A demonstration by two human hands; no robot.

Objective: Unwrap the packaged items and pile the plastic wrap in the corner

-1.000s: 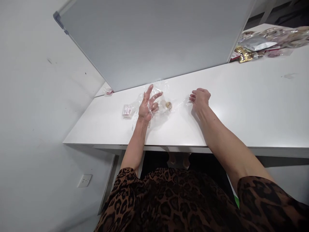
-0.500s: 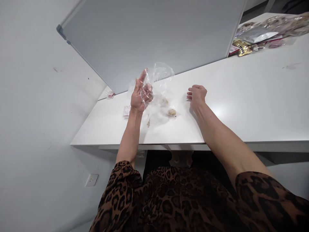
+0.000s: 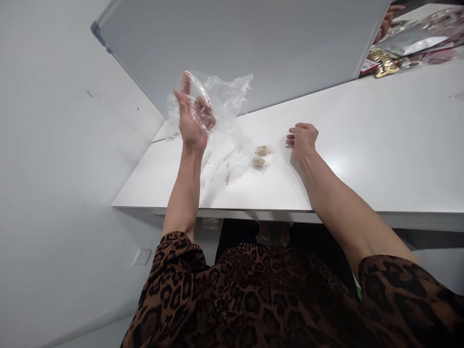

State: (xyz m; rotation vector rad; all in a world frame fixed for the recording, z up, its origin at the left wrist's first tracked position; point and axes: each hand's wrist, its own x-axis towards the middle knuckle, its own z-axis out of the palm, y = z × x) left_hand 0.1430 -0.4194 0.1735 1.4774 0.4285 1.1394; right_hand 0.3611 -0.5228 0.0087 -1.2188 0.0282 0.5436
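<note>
My left hand is raised over the table with a thin clear plastic bag caught in its fingers. Some fingers curl behind the film while others point upward. The bag spreads to the right of the hand and looks partly see-through. Below its right side, two small yellowish pieces in clear wrappers lie close together: one wrapped piece just behind the other wrapped piece. To their right my right hand rests on the tabletop, fingers loosely bent and slightly apart, with nothing visible in them.
A grey-white board stands along the back of the white table. Past its right edge lie several plastic packets and a gold packet. Another person's hand shows there. Brown marks or flakes dot the table.
My left hand has lifted up and left with the plastic bag, which opens out wider. Both wrapped pieces now show plainly on the table. Another person's hand has appeared behind the board.
</note>
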